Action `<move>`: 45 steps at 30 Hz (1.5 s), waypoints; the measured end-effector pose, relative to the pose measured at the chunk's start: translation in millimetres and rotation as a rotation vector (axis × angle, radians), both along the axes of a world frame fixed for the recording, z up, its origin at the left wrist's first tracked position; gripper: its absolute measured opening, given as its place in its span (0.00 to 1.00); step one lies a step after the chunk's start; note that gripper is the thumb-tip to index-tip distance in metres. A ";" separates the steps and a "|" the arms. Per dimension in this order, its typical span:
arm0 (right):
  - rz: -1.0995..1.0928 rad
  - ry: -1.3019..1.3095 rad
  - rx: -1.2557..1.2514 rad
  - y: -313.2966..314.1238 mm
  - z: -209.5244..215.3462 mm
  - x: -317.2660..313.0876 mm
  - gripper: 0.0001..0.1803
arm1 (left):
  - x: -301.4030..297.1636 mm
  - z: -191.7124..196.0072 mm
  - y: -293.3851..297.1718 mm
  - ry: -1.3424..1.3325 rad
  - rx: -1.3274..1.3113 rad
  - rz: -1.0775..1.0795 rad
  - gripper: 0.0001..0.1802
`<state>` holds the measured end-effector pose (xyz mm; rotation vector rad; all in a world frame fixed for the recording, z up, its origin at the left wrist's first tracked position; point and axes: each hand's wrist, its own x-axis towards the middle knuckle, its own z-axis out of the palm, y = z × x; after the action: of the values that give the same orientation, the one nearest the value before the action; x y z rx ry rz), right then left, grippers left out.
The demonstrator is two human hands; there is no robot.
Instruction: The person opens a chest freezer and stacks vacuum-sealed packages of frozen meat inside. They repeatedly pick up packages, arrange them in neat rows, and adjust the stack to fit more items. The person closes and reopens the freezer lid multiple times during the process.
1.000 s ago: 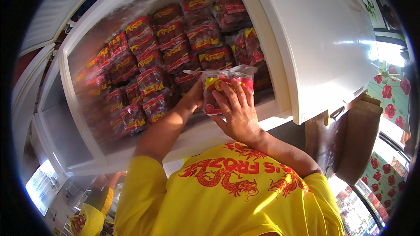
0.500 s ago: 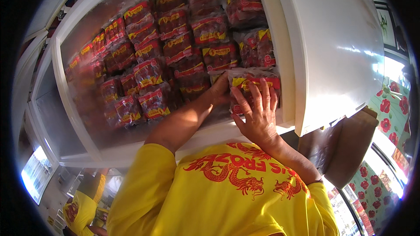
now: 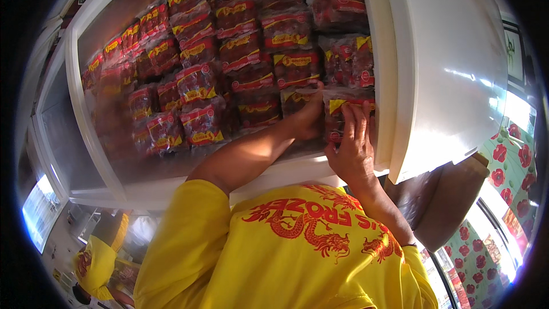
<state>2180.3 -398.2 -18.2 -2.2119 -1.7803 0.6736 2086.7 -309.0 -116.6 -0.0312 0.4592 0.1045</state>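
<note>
White chest freezer (image 3: 446,80) of red packets (image 3: 197,83), both hands (image 3: 351,149) gripping one packet (image 3: 343,111).

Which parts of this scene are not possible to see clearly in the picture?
- Left hand, head view: its fingers disappear behind the clear red-and-yellow labelled packet.
- Lower half of that packet: covered by the right hand.
- White chest freezer floor: buried under the stacked packets.
- Brown cardboard box: contents hidden by the freezer lid.
</note>
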 end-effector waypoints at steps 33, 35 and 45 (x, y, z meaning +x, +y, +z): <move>0.269 -0.569 -0.067 7.4 9.3 47.7 0.40 | 11.5 -26.8 -32.2 0.381 1.326 -0.212 0.22; 0.276 -0.588 -0.084 12.5 11.0 45.4 0.40 | 10.0 -9.7 -20.2 0.371 1.100 -0.199 0.20; 0.350 -0.788 -0.213 0.0 8.1 49.6 0.43 | 70.0 -52.6 -51.7 0.547 1.277 -0.124 0.19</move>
<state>2229.9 -398.2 -10.1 -2.5416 -2.6073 0.0053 2156.7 -360.7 -169.1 1.3047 0.8677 0.2713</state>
